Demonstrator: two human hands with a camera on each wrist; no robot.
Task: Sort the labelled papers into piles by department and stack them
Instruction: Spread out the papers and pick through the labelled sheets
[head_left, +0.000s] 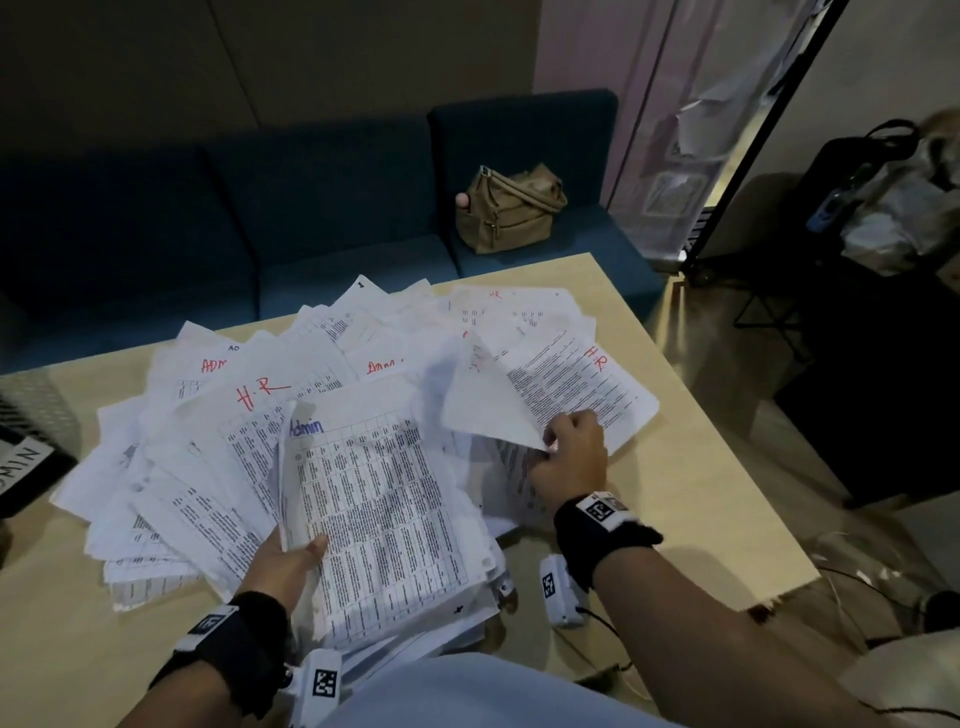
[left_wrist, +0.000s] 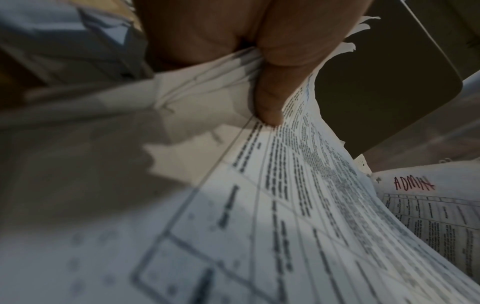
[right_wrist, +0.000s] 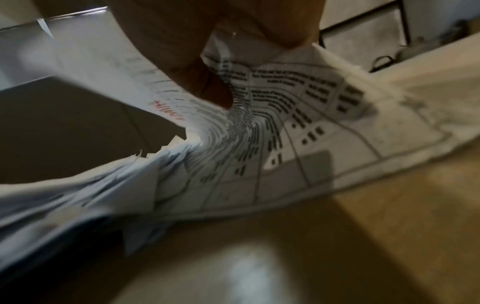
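Observation:
A loose spread of printed papers (head_left: 218, 457) marked ADMIN and H-R covers the wooden table (head_left: 701, 509). My left hand (head_left: 291, 561) grips a thick bundle topped by a sheet labelled Admin (head_left: 379, 499) in blue, thumb on top; in the left wrist view the thumb (left_wrist: 270, 96) presses on that bundle (left_wrist: 298, 205). My right hand (head_left: 571, 452) pinches the lower corner of a lifted, curling sheet (head_left: 483, 410). In the right wrist view the fingers (right_wrist: 205, 82) pinch that sheet's corner (right_wrist: 272, 98). A sheet marked H-R (head_left: 587, 384) in red lies flat just beyond.
A dark blue sofa (head_left: 311, 208) with a tan bag (head_left: 509, 208) stands behind the table. A dark tray labelled ADMIN (head_left: 26, 467) sits at the left edge. A small white tagged device (head_left: 556, 587) lies on the table under my right wrist. Bags and a stand crowd the right.

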